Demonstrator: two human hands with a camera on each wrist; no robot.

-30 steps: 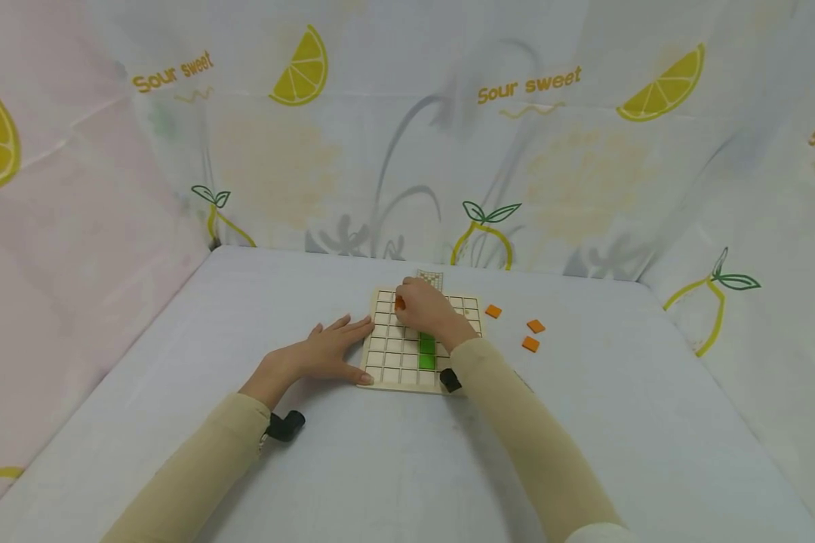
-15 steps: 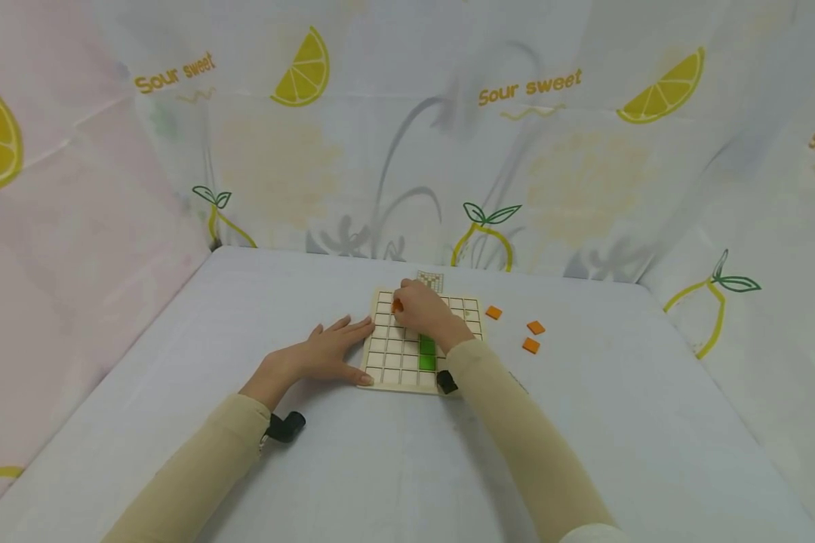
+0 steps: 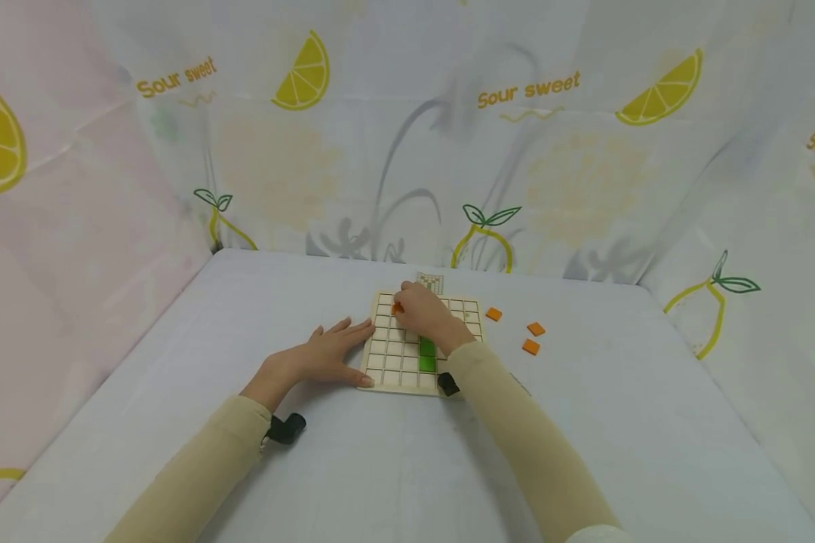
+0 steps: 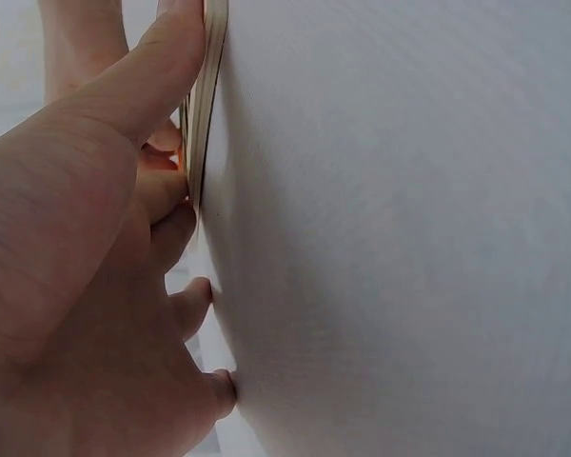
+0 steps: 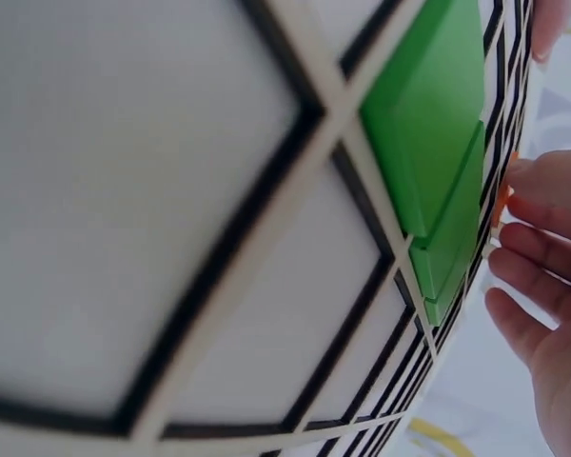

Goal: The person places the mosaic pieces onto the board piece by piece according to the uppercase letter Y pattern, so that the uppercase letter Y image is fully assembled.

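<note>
A pale wooden grid board (image 3: 392, 363) lies on the table. Over its upper left part, my right hand (image 3: 424, 311) pinches an orange square tile (image 3: 397, 309) at the cells; the right wrist view shows the tile's edge (image 5: 502, 195) between thumb and fingers. My left hand (image 3: 322, 357) is spread flat at the board's left side, thumb and fingertips touching its rim, as the left wrist view shows too. Green tiles (image 3: 427, 363) sit in a column of cells, partly under my right forearm. Whether the orange tile is fully seated is hidden by the fingers.
Three loose orange tiles (image 3: 530, 347) lie on the white table right of the board. A small patterned card (image 3: 432, 282) lies behind it. White printed cloth walls (image 3: 380, 151) enclose the back and sides. A black wrist camera (image 3: 448, 384) hangs over the board's front edge.
My right hand has shifted very slightly left with the orange tile still pinched. The left hand keeps its place at the board's edge.
</note>
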